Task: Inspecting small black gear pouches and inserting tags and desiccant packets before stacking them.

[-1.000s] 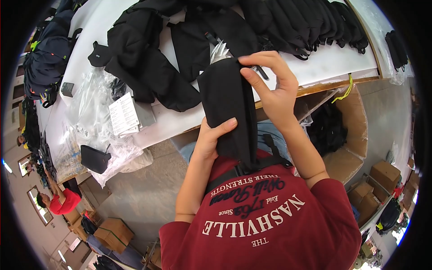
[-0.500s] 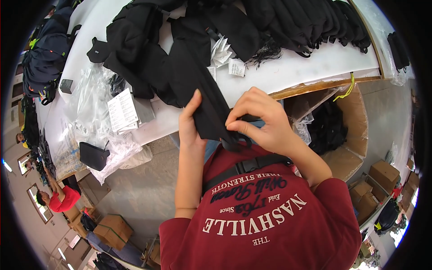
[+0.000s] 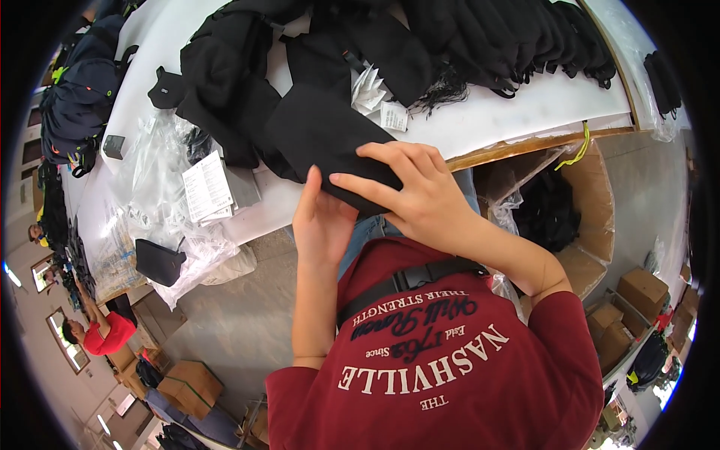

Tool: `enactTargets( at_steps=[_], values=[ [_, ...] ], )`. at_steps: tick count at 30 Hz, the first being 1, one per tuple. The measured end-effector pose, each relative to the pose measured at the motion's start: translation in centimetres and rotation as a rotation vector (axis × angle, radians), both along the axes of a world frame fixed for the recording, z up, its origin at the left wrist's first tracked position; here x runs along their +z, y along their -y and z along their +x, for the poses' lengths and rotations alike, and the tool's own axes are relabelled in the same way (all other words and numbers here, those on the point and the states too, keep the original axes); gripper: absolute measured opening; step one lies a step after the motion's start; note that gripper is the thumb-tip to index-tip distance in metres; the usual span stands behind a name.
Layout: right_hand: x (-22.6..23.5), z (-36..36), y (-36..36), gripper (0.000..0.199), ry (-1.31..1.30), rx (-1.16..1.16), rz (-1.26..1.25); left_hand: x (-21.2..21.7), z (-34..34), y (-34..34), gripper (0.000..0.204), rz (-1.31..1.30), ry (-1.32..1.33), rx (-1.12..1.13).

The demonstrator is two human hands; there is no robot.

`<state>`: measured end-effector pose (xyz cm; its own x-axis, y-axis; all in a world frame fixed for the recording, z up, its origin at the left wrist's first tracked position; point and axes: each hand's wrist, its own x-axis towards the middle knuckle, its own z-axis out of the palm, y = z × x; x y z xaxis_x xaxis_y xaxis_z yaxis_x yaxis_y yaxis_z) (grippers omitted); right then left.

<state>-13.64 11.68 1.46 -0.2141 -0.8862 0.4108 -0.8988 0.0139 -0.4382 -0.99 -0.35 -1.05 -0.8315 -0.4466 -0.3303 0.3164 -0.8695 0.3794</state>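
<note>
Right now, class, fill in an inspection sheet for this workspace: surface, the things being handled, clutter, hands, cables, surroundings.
Surface: white table, crowded along its far side.
Things handled: a black fabric pouch, lying at the table's near edge and partly over it.
Clutter: a row of black bags, paper tags, clear plastic bags, a printed sheet, a small dark pouch.
Hands: right hand lies on top of the pouch, fingers spread; left hand presses it from below. Grip: pouch pinched between both.
Cables: nothing seen.
Surroundings: open cardboard box with black goods inside, more boxes on the floor, another person in red at far left.
</note>
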Motion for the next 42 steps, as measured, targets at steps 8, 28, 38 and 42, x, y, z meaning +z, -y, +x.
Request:
enactTargets(
  at_steps=[8,28,38,42],
  values=[
    [1.9,-3.3,-1.3,0.043,0.909,0.136,-0.011,-1.4,2.0,2.9,0.074,-1.044,0.343,0.096],
    [2.8,-22.5,-9.6,0.045,0.285,-0.738,-0.282,0.8,5.6,6.4,0.023,-1.352,0.655,0.177],
    [-5.7,-40.0,-15.5,0.078,0.272,-1.250,-0.020,-1.0,7.3,5.9,0.018,-1.247,0.780,0.240],
    [-5.9,-39.2,-13.2,0.068,0.803,-1.018,-0.332,-1.1,6.3,5.4,0.017,-1.251,0.781,0.210]
  ],
)
